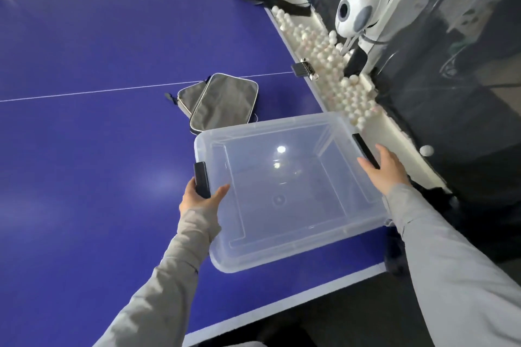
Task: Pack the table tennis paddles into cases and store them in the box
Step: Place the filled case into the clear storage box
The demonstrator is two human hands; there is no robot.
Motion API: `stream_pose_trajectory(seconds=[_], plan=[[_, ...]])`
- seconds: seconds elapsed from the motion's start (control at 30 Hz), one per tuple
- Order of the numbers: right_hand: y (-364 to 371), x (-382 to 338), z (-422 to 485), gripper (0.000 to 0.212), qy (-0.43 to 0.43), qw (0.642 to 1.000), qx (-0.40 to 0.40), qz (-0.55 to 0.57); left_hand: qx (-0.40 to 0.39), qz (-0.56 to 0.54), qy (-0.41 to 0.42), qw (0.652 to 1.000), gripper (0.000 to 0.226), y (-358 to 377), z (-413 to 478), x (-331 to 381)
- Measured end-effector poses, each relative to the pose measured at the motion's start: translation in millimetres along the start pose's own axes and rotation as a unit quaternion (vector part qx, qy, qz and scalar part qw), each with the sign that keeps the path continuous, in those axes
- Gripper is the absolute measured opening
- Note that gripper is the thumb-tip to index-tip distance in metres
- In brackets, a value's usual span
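Observation:
A clear plastic box (253, 259) with black latches stands empty on the near right corner of the blue table (84, 149). My left hand (197, 200) grips its left edge at the black latch, thumb over the rim. Against the right edge, by the other latch, my right hand (386, 169) rests with its fingers extended. Two grey paddle cases (222, 101) lie stacked just beyond the box, the upper one overlapping the lower. No paddle is visible outside the cases.
A white trough (318, 45) full of white balls runs along the table's right side, with a white ball-feeding machine (358, 8) and dark netting behind it. Bags sit by the far wall.

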State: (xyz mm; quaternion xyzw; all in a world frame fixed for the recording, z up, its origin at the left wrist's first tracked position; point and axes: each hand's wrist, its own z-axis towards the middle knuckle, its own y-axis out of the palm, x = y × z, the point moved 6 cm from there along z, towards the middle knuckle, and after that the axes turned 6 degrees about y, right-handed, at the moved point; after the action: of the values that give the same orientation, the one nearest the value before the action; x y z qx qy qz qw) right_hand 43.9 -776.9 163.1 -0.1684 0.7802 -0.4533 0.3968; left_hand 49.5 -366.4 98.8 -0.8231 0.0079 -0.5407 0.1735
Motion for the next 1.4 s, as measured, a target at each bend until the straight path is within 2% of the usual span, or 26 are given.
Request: stream_pose_trajectory(seconds=[0.1, 0.17, 0.23, 0.27, 0.37, 0.4, 0.53, 0.9, 1.03, 1.2, 1.3, 1.4], plan=[[7.0, 4.8, 29.8, 0.067, 0.047, 0.996, -0.067, 0.041, -0.026, -0.069, -0.012, 0.997, 0.043, 0.2, -2.2, -4.2], [16.0, 4.9, 44.1, 0.072, 0.053, 0.990, -0.116, 0.055, -0.032, -0.106, -0.019, 0.994, 0.038, 0.4, -2.8, -4.8], [20.1, 6.0, 52.7, 0.073, 0.044, 0.988, -0.133, 0.064, -0.028, -0.114, -0.018, 0.993, 0.030, -0.2, -2.6, -5.5], [20.5, 8.6, 55.1, 0.067, 0.042, 0.987, -0.133, 0.079, -0.026, -0.118, -0.019, 0.992, 0.027, -0.5, -2.9, -4.7], [21.6, 17.0, 58.4, 0.027, 0.017, 0.977, -0.148, 0.155, -0.027, -0.133, -0.029, 0.990, 0.026, 1.5, -4.9, -1.6], [22.0, 18.0, 58.5, 0.020, 0.004, 0.975, -0.153, 0.160, -0.025, -0.134, -0.033, 0.990, 0.028, 1.9, -6.1, -0.9], [24.2, 21.8, 63.5, 0.021, -0.013, 0.969, -0.168, 0.179, -0.024, -0.137, -0.043, 0.989, 0.026, 1.1, -8.7, 2.0], [26.1, 26.7, 66.0, 0.005, -0.022, 0.946, -0.211, 0.244, -0.035, -0.135, -0.074, 0.987, 0.038, -2.7, -4.4, -5.1], [24.9, 26.5, 66.6, 0.020, -0.012, 0.928, -0.235, 0.290, -0.033, -0.134, -0.084, 0.987, 0.048, -9.1, -0.1, -11.1], [23.3, 29.8, 71.3, 0.026, 0.000, 0.921, -0.282, 0.271, -0.035, -0.120, -0.064, 0.990, 0.061, -13.3, 1.7, -10.7], [21.1, 30.2, 73.4, 0.055, -0.017, 0.911, -0.279, 0.303, -0.030, -0.107, -0.038, 0.993, 0.074, -16.4, -0.2, -8.3], [11.1, 28.2, 71.0, 0.068, -0.097, 0.951, -0.203, 0.213, 0.033, -0.033, 0.015, 0.999, 0.092, -22.1, -7.1, -5.9]])
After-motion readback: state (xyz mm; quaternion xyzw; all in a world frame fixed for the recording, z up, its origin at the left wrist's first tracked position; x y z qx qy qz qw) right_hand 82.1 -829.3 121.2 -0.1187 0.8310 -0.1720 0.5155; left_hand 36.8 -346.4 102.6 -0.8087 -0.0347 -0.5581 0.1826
